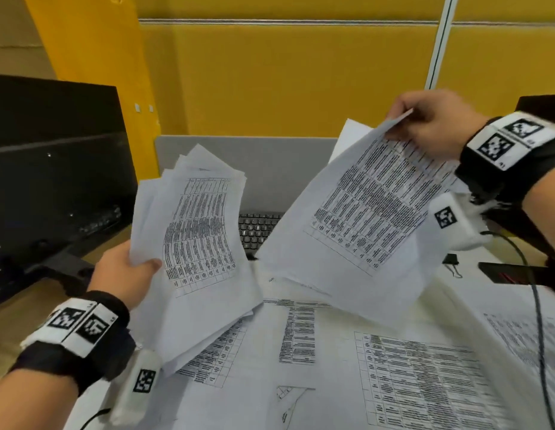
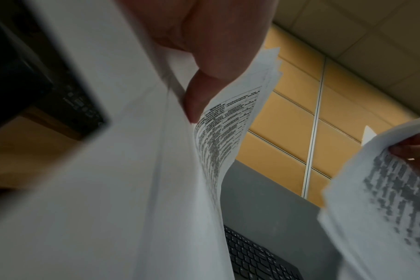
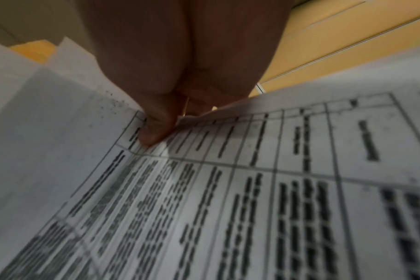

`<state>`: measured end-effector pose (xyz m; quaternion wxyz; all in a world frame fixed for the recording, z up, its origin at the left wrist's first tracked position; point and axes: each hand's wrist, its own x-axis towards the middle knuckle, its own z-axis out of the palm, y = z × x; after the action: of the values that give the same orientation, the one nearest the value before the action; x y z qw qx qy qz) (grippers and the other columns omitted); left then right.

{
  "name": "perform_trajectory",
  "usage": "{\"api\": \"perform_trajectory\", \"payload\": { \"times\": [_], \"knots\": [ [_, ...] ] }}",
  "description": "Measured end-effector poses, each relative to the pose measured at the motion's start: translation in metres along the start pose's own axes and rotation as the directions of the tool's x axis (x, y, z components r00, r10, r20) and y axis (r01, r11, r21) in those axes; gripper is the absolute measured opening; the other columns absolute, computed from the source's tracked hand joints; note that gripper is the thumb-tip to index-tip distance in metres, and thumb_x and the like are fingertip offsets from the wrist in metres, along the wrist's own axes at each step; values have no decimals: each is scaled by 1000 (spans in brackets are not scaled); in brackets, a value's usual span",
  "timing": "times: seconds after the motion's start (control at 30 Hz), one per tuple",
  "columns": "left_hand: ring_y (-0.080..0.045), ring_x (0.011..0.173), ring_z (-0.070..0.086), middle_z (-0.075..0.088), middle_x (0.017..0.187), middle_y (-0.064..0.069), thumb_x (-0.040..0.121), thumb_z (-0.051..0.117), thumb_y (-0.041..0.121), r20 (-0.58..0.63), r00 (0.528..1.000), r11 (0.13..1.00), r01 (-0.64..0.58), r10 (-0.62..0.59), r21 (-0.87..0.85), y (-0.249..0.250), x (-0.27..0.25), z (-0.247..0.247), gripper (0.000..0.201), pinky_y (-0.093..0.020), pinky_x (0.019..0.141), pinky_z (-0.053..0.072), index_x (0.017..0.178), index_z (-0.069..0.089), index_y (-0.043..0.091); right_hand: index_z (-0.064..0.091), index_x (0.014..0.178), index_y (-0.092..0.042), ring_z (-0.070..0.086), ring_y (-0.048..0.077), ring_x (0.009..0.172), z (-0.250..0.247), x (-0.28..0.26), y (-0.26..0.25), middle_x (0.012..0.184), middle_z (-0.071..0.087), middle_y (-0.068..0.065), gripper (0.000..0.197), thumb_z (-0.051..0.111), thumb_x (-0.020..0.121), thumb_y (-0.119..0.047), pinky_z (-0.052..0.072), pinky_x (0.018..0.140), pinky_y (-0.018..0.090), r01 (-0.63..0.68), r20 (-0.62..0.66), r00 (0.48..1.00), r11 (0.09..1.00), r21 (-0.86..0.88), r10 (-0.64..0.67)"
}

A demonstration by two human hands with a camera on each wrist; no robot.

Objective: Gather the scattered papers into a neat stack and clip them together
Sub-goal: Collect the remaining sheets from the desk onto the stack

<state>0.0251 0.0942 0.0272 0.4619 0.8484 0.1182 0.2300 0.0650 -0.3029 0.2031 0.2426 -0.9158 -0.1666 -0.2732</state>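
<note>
We pinch a few printed sheets (image 1: pixel 356 212) by their top corner in our right hand (image 1: pixel 437 125), hanging down and leftward from the fingers, while our left hand (image 1: pixel 127 274) grips the gathered bundle (image 1: pixel 192 243) just beside them, its long axis upright.

Each wrist wears a black band (image 1: pixel 499 178) carrying white blocks printed with black square-code markers.
</note>
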Motion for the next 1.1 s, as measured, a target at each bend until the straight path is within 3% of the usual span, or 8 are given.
{"api": "perform_trajectory", "payload": {
  "times": [0.1, 0.33, 0.5, 0.57, 0.67, 0.8, 0.97, 1.1],
  "knots": [
    [-30, 96, 57, 64, 112, -15, 86, 59, 10, 62, 998, 997, -8, 12, -74, 10, -5, 4, 32, -39, 84, 42, 118, 58, 8, 60, 81, -23, 60, -6, 58, -14, -6, -12, 69, 64, -11, 17, 62, 87, -7, 43, 48, 5, 5, 90, 996, 1000, 14, -6],
    [-6, 75, 68, 73, 81, 14, 83, 64, 9, 415, 883, 937, -69, 217, -342, 64, -37, 41, 21, -15, 57, 49, 96, 63, 25, 55, 76, -36, 49, 14, 105, 14, -3, -65, 144, 42, -2, 30, 72, 78, -11, 41, 85, 27, 214, 187, 961, 976, -36, -203],
    [-15, 76, 70, 74, 75, 10, 85, 62, 9, 481, 822, 873, -39, 304, -486, 85, -61, 72, 15, -20, 62, 53, 86, 68, 22, 64, 86, -23, 58, 10, 77, 43, 0, -77, 86, 65, -2, 19, 67, 82, -4, 48, 71, 23, 181, 205, 963, 984, 1, -177],
    [-19, 87, 67, 74, 83, 8, 86, 56, 37, 506, 833, 851, 84, 226, -518, 85, -66, 80, 16, -24, 72, 54, 87, 67, 25, 62, 80, -23, 62, 10, 73, 49, 1, -74, 84, 68, 1, 23, 61, 84, -1, 51, 68, 26, 132, 199, 972, 991, -22, -125],
    [-14, 109, 60, 67, 114, 5, 43, 55, 86, 561, 811, 792, 229, 167, -566, 79, -71, 88, 78, -33, 97, 44, 100, 62, 31, 65, 89, -17, 66, 19, 86, 54, -2, -74, 93, 71, 5, 20, 56, 85, 0, 54, 77, 34, 101, 214, 974, 984, -148, -68],
    [-7, 88, 65, 67, 90, 15, 60, 80, 46, 348, 908, 884, -50, 234, -464, 81, -74, 98, 41, -12, 66, 48, 91, 61, 30, 66, 99, -8, 64, 23, 91, 57, -6, -82, 96, 70, 7, 20, 58, 82, 0, 53, 80, 36, 123, 194, 977, 980, -155, -92],
    [-19, 91, 59, 63, 102, -3, 80, 68, 7, 166, 971, 838, -56, 172, -542, 80, -54, 85, 31, -27, 83, 41, 109, 61, 15, 51, 122, -29, 53, 15, 106, 42, -19, -71, 120, 49, -1, 49, 73, 78, -24, 45, 90, 32, 88, -193, 977, 996, -12, -89],
    [-24, 101, 60, 63, 110, -5, 80, 67, 10, 101, 985, 802, -53, 139, -595, 66, -36, 67, 32, -37, 95, 43, 110, 57, 19, 17, 145, -29, 31, 21, 136, 54, -61, -18, 150, 26, 7, 103, 80, 64, -44, 30, 111, 45, -227, -192, 914, 843, 488, 358]
  ]
}}
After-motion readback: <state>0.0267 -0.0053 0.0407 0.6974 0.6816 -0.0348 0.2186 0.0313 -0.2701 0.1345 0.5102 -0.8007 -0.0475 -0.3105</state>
